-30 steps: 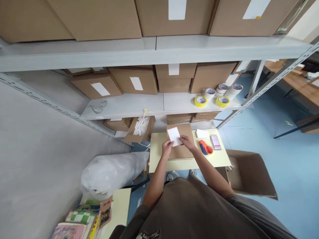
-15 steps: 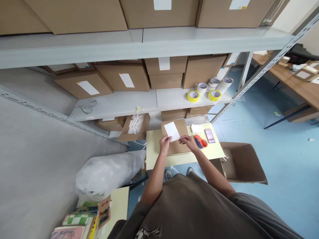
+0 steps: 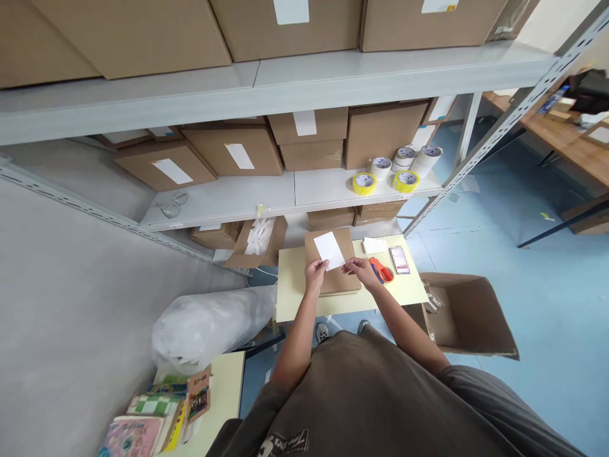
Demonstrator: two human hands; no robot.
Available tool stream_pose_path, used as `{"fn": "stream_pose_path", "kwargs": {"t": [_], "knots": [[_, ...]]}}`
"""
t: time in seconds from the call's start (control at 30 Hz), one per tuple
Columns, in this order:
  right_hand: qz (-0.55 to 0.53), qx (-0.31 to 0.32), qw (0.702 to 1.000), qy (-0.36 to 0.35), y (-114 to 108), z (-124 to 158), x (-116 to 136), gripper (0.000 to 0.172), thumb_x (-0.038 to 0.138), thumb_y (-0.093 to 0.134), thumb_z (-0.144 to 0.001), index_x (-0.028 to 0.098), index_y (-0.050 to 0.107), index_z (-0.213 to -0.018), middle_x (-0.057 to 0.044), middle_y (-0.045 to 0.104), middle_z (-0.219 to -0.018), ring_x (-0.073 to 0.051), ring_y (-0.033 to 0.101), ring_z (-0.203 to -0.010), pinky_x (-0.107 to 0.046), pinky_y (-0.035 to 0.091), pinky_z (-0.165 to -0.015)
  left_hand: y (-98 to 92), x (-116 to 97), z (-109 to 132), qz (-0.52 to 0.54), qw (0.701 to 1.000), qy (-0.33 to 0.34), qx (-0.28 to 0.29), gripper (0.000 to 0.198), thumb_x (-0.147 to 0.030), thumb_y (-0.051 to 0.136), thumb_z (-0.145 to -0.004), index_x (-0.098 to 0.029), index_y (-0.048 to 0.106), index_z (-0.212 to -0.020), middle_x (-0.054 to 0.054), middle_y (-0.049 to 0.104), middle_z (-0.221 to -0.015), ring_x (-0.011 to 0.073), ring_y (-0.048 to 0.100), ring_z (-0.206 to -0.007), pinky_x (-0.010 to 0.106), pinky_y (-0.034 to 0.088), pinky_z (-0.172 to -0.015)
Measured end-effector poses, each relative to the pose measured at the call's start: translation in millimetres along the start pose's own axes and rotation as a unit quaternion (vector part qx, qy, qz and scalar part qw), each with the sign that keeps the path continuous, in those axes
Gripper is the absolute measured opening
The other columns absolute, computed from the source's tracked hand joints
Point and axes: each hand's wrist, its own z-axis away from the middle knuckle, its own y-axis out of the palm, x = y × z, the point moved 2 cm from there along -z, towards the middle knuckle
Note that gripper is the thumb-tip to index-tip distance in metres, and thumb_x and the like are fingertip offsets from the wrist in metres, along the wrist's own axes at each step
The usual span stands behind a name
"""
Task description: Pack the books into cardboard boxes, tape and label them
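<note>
In the head view, my left hand (image 3: 315, 276) has its grip closed, thumb on top, on the lower left edge of a white sheet (image 3: 330, 249). My right hand (image 3: 361, 271) has its fingertips drawn close together at the sheet's lower right corner; whether that grip is fully closed on it, I cannot tell at this size. The sheet is over the box (image 3: 339, 285) on the pale surface (image 3: 291, 297); I cannot tell whether they touch.

To handle it well, I'd let the left pinch steady the sheet and work only the corner with the right fingertips, lightly, as thin paper would probably crease under a hard pull.

The sheet is flat, rectangular and smooth-looking; the box is matt brown cardboard, low and square-edged. To the right are a red and blue tape dispenser (image 3: 382, 270), curved and apparently hard plastic, and some white papers (image 3: 375, 245).
</note>
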Motion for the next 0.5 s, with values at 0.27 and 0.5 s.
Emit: {"fn": "stream_pose_path", "kwargs": {"t": [0.27,0.5], "knots": [[-0.006,0.01,1.0,-0.003,-9,-1,6,0.033,0.055,0.078,-0.081,0.022,0.075,-0.08,-0.006,0.08,-0.084,-0.021,0.071,-0.079,-0.036,0.054,-0.079,8.2,0,3,-0.007,1.0,0.004,-0.011,0.051,-0.064,0.092,-0.06,-0.018,0.073,-0.071,0.0,0.065,-0.065,0.0144,0.055,-0.064,0.026,0.042,-0.062],[-0.022,0.03,0.999,-0.024,-10,2,12,0.034,0.057,0.077,-0.084,0.023,0.071,-0.083,-0.004,0.078,-0.083,-0.021,0.071,-0.08,-0.036,0.053,-0.079,9.7,-3,7,-0.058,0.996,0.024,-0.064,0.054,-0.046,0.098,-0.061,-0.018,0.08,-0.103,0.008,0.076,-0.093,0.0211,0.068,-0.083,0.031,0.051,-0.077]]}}
